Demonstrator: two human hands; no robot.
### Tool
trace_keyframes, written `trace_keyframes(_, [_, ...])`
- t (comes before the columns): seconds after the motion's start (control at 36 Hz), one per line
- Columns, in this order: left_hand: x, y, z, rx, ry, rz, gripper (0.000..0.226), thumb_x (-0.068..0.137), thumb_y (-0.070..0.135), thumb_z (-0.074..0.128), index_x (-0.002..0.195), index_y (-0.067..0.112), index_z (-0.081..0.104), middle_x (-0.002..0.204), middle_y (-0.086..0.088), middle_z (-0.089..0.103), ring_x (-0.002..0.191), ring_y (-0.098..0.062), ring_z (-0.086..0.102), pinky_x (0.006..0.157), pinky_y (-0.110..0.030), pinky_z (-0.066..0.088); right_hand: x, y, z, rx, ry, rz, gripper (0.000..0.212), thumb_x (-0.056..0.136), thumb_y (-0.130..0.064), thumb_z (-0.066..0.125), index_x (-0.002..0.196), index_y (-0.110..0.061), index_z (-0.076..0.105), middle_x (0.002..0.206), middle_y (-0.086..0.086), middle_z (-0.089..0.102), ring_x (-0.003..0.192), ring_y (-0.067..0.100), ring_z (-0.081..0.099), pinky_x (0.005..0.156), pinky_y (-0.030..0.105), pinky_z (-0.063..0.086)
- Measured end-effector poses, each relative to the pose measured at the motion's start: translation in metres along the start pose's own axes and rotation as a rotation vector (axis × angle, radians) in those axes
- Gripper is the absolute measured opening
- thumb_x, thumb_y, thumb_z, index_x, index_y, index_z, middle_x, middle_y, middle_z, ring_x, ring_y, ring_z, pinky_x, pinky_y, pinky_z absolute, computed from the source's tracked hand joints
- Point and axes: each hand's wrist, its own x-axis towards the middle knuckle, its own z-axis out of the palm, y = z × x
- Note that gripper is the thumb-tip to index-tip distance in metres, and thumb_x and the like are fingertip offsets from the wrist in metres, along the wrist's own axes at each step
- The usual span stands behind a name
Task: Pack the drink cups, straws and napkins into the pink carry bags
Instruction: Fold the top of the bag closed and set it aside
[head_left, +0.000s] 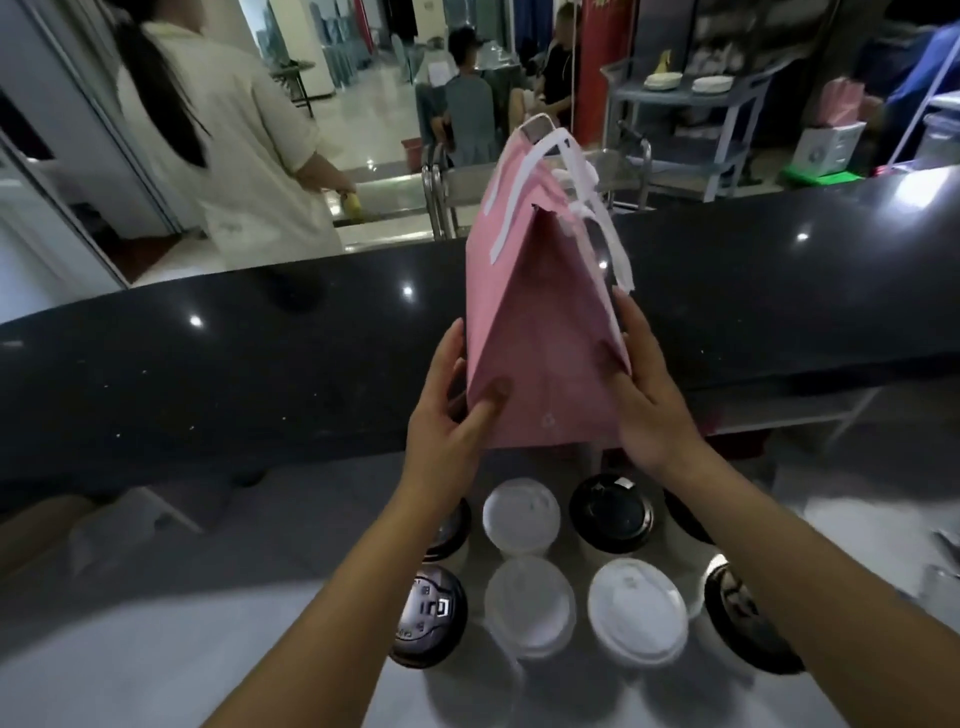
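Pink carry bag (540, 332) upright at glossy black counter (249, 364), left hand (447, 415) and right hand (649, 405) gripping it.

Person, wearer of the head camera; parts in view:
1. Left hand (447, 415), at 7 o'clock from frame centre: bare, slender fingers, plain short thumbnail.
2. Right hand (644, 395), at 5 o'clock: bare, slender fingers, plain nails.
3. Two forearms: bare from wrist to the frame's lower edge; motion blur softens finer detail.
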Motion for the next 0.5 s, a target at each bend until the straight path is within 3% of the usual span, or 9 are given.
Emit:
trace_keyframes(0.08, [0.021, -0.006, 0.0, 0.075, 0.026, -0.053, 0.075, 0.084, 0.043, 0.072, 0.148, 0.046, 0.035, 0.15, 0.004, 0.048, 0.133, -0.013, 0.052, 0.105, -0.041, 0.05, 0.025, 0.008, -0.007, -0.029, -0.082, 0.037, 0.057, 0.098, -0.044, 0.042, 0.152, -0.04, 0.024, 0.156, -0.013, 0.03, 0.143, 0.002, 0.03, 0.12, 0.04, 0.03])
trace_keyframes(0.14, [0.035, -0.01, 0.001, 0.088, 0.03, -0.073, 0.073, 0.085, 0.041, 0.073, 0.147, 0.048, 0.035, 0.149, 0.004, 0.049, 0.133, -0.013, 0.052, 0.106, -0.045, 0.048, 0.041, 0.013, -0.013, -0.046, -0.122, 0.057, 0.056, 0.102, -0.042, 0.041, 0.155, -0.038, 0.022, 0.158, -0.01, 0.03, 0.144, 0.007, 0.03, 0.12, 0.043, 0.03])
trace_keyframes(0.19, [0.047, -0.015, 0.002, 0.093, 0.04, -0.087, 0.072, 0.089, 0.033, 0.072, 0.149, 0.045, 0.034, 0.147, 0.003, 0.051, 0.131, -0.011, 0.053, 0.107, -0.045, 0.048, 0.056, 0.015, -0.019, -0.063, -0.168, 0.07, 0.054, 0.105, -0.039, 0.041, 0.154, -0.039, 0.021, 0.159, -0.009, 0.03, 0.145, 0.008, 0.03, 0.12, 0.042, 0.029])
trace_keyframes(0.31, [0.064, -0.019, 0.004, 0.115, 0.025, -0.121, 0.073, 0.086, 0.037, 0.072, 0.147, 0.049, 0.034, 0.147, 0.004, 0.051, 0.131, -0.01, 0.053, 0.106, -0.042, 0.049, 0.079, 0.021, -0.032, -0.117, -0.253, 0.049, 0.054, 0.105, -0.039, 0.039, 0.155, -0.04, 0.018, 0.157, -0.015, 0.032, 0.143, 0.005, 0.032, 0.12, 0.039, 0.029])
trace_keyframes(0.42, [0.074, -0.02, 0.006, 0.12, 0.016, -0.127, 0.069, 0.093, 0.024, 0.069, 0.15, 0.04, 0.034, 0.144, 0.003, 0.054, 0.127, -0.011, 0.057, 0.104, -0.044, 0.05, 0.088, 0.026, -0.039, -0.137, -0.268, 0.062, 0.055, 0.104, -0.04, 0.041, 0.154, -0.045, 0.018, 0.157, -0.018, 0.03, 0.143, 0.003, 0.031, 0.12, 0.039, 0.029])
trace_keyframes(0.5, [0.074, -0.016, 0.008, 0.13, 0.027, -0.123, 0.073, 0.086, 0.036, 0.073, 0.149, 0.042, 0.036, 0.142, 0.006, 0.056, 0.125, -0.01, 0.058, 0.102, -0.043, 0.052, 0.086, 0.024, -0.043, -0.149, -0.275, 0.052, 0.057, 0.103, -0.039, 0.045, 0.153, -0.046, 0.019, 0.155, -0.02, 0.032, 0.139, -0.002, 0.035, 0.117, 0.037, 0.033])
